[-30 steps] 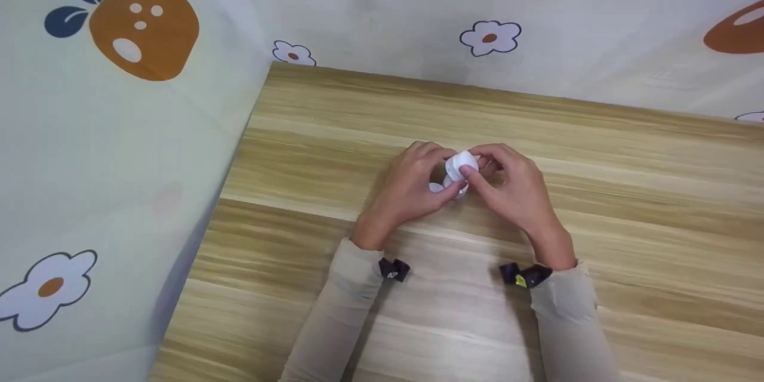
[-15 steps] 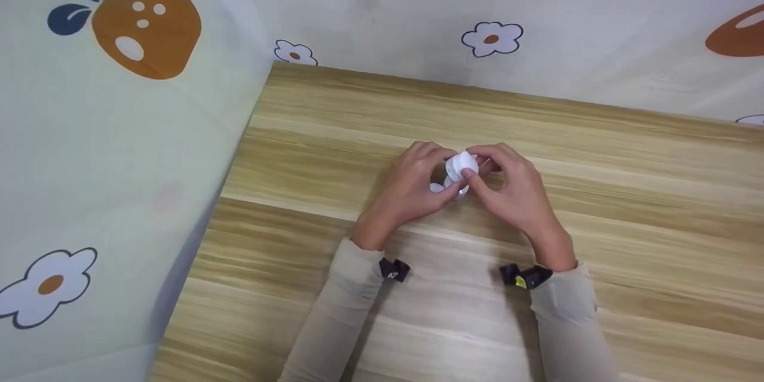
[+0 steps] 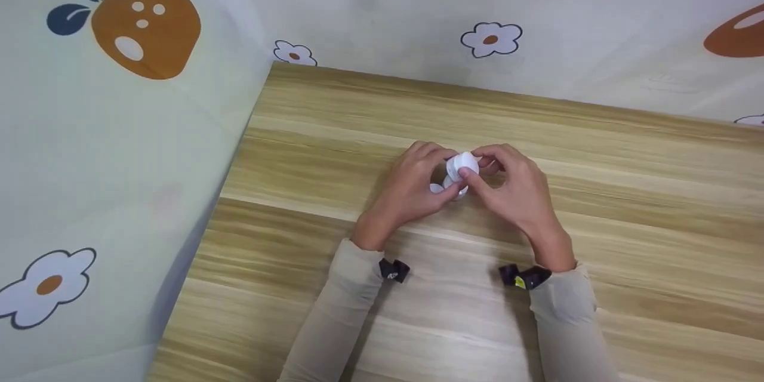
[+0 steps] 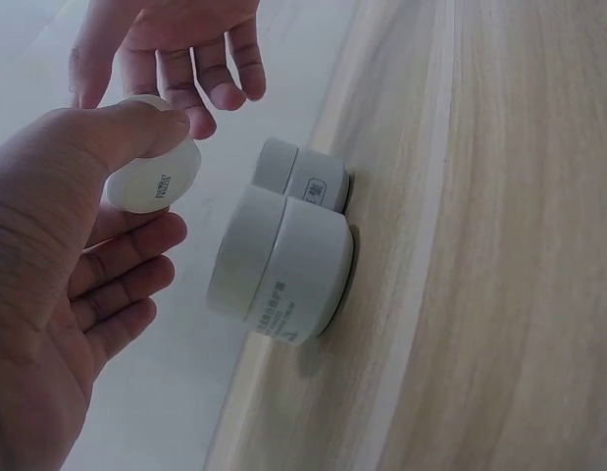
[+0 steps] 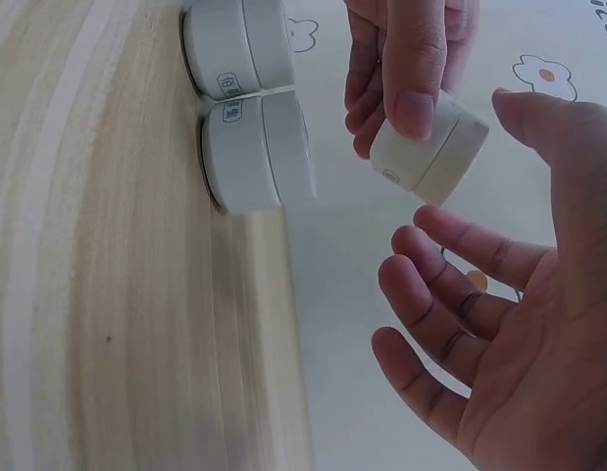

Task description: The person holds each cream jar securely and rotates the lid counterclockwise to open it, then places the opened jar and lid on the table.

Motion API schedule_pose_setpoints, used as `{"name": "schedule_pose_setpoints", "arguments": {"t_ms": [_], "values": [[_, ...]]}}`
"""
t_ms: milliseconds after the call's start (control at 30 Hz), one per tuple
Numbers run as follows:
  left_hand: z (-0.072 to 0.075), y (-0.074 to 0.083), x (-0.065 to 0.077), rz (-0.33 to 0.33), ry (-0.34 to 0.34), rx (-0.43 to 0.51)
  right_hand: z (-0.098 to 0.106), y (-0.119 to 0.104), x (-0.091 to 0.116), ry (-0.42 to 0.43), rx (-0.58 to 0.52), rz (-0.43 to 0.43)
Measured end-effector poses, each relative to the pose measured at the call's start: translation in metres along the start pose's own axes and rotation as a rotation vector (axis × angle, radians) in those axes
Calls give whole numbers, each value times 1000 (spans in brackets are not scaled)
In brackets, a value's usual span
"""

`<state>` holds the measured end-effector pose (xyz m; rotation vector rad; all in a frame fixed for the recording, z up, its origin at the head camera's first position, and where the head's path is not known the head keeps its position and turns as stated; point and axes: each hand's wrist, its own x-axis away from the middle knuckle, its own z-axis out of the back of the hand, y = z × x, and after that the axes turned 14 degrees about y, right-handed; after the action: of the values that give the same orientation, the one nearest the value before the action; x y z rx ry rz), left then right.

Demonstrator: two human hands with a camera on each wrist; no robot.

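My left hand [image 3: 412, 184] pinches a small white cream jar [image 3: 463, 166] between thumb and fingers, tilted and raised above the table. In the left wrist view the jar's base [image 4: 154, 184], with small dark print, faces the camera. My right hand [image 3: 516, 191] is at the lid end of the jar. In the right wrist view its thumb stands a little off the lid [image 5: 450, 162], while its index fingertip is right at the lid's lower edge. Beneath the hands, two more lidded white jars [image 4: 301, 270] [image 5: 229, 44] stand upright on the table, side by side.
The wood-grain table [image 3: 334, 113] meets a pale wall cloth [image 3: 388, 18] printed with flowers and fruit at its back and left edges. A black wrist camera [image 3: 394, 270] sits on the left cuff, another black camera [image 3: 525, 276] on the right.
My right thumb and fingers have shifted slightly about the lid, and the index finger sits a little farther right. The left hand and the standing jars stay in place.
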<state>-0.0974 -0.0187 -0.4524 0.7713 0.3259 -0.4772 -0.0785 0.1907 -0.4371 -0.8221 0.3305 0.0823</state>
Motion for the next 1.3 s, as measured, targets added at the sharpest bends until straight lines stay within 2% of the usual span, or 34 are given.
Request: {"name": "schedule_pose_setpoints", "arguments": {"t_ms": [600,833,1167,1300], "values": [[1,1,0,18,-23,5,-2,0,1,-24,-60,42],[2,0,0,6,-23,-17,-1,-1,1,-36,-74,57],[0,0,0,9,-36,-13,-1,0,0,15,-21,-10],[0,0,0,15,-39,-18,-2,-1,1,14,-24,-5]]}}
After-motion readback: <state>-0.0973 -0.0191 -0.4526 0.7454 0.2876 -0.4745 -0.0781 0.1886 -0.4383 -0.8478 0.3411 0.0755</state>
